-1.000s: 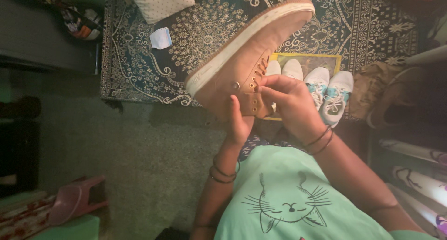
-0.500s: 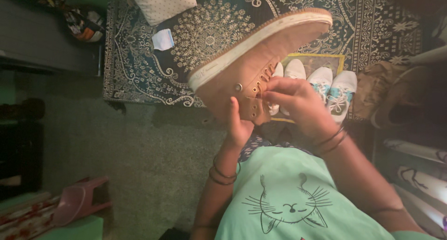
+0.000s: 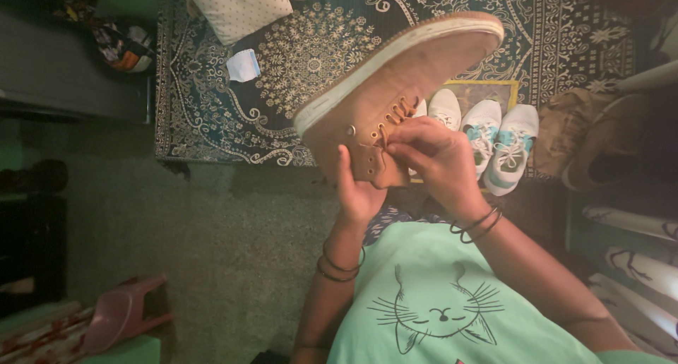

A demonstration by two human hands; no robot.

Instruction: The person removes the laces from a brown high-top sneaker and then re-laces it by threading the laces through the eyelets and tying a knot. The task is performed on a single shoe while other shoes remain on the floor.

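Fingertips of my right hand pinch together on the brown lace at the upper eyelets of the tan high-top shoe; this grip lies just beside the tongue, on the side of the shoe that faces me. My left hand closes on the ankle collar from below, its thumb pressed against the outer face next to a metal stud, and so carries the shoe in the air above my lap. Long axis of the shoe: it runs from the heel at my left hand, up and away to the right, to the toe, with the white sole turned up and to the left. The laced row therefore lies directly under my right fingers, and the right hand is the nearer one to the lace, while the left is the nearer one to the heel. Below and beyond the shoe, on the floor: two pairs of pale sneakers side by side on a yellow-edged mat, which rests on a dark patterned rug. On the rug, well apart from the hands: a dotted cushion and a small blue-white packet. Grey carpet covers the near floor; a pink plastic stool lies tipped at lower left.
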